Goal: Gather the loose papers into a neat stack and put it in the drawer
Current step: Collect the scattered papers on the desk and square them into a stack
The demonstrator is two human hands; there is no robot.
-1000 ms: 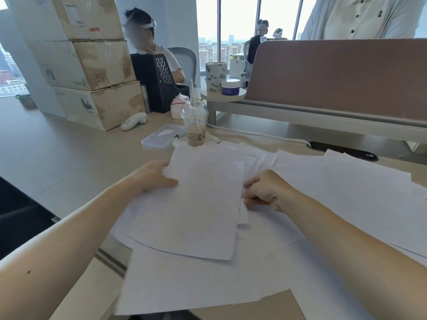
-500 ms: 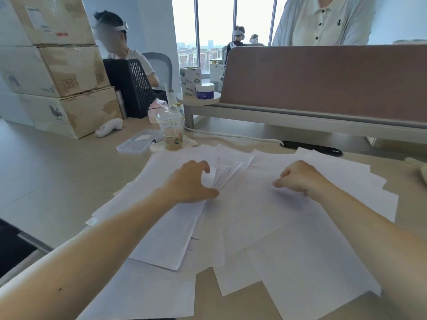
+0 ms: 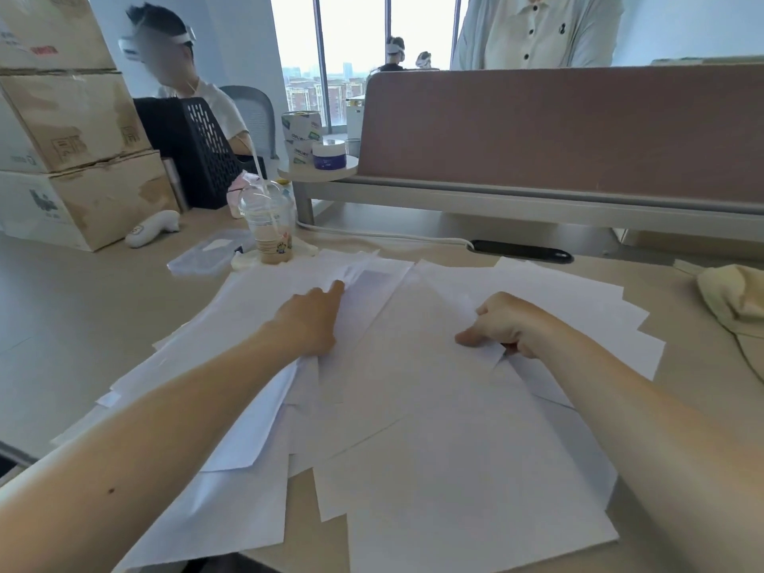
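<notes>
- Sprawling over the middle and lower frame, the loose papers (image 3: 434, 448) lie fanned and overlapping on the desk (image 3: 82, 308), with edges at many angles. No drawer is in view.
- Left of centre, the left hand (image 3: 308, 320) lies flat with straight fingers, pressing down on the sheets, forefinger pointing up the frame.
- Right of centre, the right hand (image 3: 508, 328) has curled fingers and the thumb out. It appears to pinch the edge of a top sheet, which buckles slightly at the knuckles.
- Judged from the spread, gathering has barely begun and nothing is squared up yet.
- Risk: pulling the pinched sheet while the left hand and other sheets weigh on it could crease or tear it.
- Risk: the plastic drink cup (image 3: 268, 229) stands just beyond the papers' far edge, upper left of centre. A sheet dragged under it or a wide sweep could tip it and soak the pile.
- Risk: sheets at the lower left appear to reach past the desk's near edge, so a sideways drag could send them to the floor.
</notes>
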